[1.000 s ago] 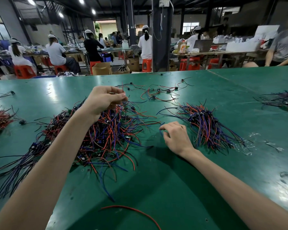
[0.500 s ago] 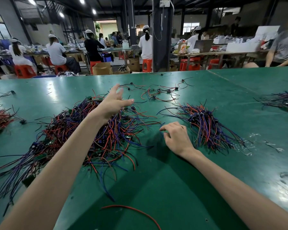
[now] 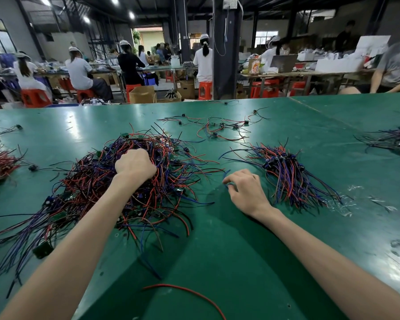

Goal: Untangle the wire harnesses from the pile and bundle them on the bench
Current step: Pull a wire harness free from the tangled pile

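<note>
Red pile [image 3: 88,181], left hand [image 3: 135,166] (right hand [image 3: 245,192], wire [image 3: 227,173])

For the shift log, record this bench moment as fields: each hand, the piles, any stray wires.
left hand: buried in the tangled pile, gripping wires
right hand: low over the bench, pinching a blue wire
sorted bundle: just right of the right hand, wires roughly aligned
loose harnesses: scattered on the far side
single red wire: near edge, apart from the pile
</note>
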`<state>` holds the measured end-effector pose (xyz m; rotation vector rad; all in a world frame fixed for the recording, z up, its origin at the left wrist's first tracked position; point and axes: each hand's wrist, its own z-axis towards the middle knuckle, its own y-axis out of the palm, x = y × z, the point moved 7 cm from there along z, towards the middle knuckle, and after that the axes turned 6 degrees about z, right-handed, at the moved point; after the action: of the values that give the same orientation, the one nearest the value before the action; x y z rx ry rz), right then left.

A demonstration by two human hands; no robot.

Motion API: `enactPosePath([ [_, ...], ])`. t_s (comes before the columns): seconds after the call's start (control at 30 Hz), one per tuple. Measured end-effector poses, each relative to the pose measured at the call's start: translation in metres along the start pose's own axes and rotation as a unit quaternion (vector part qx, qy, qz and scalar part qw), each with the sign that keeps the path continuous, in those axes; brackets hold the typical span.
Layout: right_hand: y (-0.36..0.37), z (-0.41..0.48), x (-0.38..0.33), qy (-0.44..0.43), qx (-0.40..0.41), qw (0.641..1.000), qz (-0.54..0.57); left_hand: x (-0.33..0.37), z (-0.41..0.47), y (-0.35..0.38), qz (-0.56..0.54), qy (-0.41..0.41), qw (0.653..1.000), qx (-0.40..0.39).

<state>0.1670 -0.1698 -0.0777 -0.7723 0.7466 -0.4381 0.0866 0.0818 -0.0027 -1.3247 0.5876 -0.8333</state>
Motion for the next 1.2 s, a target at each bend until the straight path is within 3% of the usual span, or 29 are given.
enactPosePath([
  [0.13, -0.001, 0.000, 0.000, 0.000, -0.001, 1.000, 0.004, 0.007, -0.004, -0.027, -0.043, 0.011, 0.996, 0.083],
  [0.23, -0.003, 0.001, 0.000, -0.003, 0.010, 1.000, 0.016, 0.025, -0.014, -0.046, -0.130, 0.070, 0.979, 0.138],
  [0.33, -0.009, 0.000, -0.002, 0.002, 0.035, 0.997, 0.065, 0.057, -0.028, -0.037, -0.286, 0.144, 0.946, 0.051],
  [0.4, -0.017, 0.000, -0.003, 0.020, 0.058, 0.989, 0.133, 0.081, -0.043, -0.017, -0.425, 0.168, 0.887, -0.066],
  [0.47, -0.021, -0.002, -0.002, 0.052, 0.061, 0.973, 0.217, 0.099, -0.058, 0.008, -0.504, 0.160, 0.839, -0.130],
  [0.6, -0.013, -0.004, -0.003, 0.161, 0.008, 0.881, 0.446, 0.117, -0.080, 0.054, -0.496, 0.147, 0.842, -0.153],
  [0.7, -0.007, -0.006, -0.005, 0.195, -0.016, 0.842, 0.503, 0.118, -0.085, 0.067, -0.494, 0.149, 0.845, -0.142],
  [0.8, -0.003, -0.009, -0.004, 0.222, -0.022, 0.802, 0.554, 0.115, -0.086, 0.071, -0.534, 0.140, 0.821, -0.147],
  [0.93, -0.005, -0.011, -0.002, 0.228, -0.021, 0.794, 0.563, 0.112, -0.089, 0.072, -0.575, 0.132, 0.788, -0.175],
  [1.2, -0.012, -0.009, 0.003, 0.230, 0.010, 0.778, 0.584, 0.116, -0.098, 0.069, -0.600, 0.133, 0.758, -0.219],
])
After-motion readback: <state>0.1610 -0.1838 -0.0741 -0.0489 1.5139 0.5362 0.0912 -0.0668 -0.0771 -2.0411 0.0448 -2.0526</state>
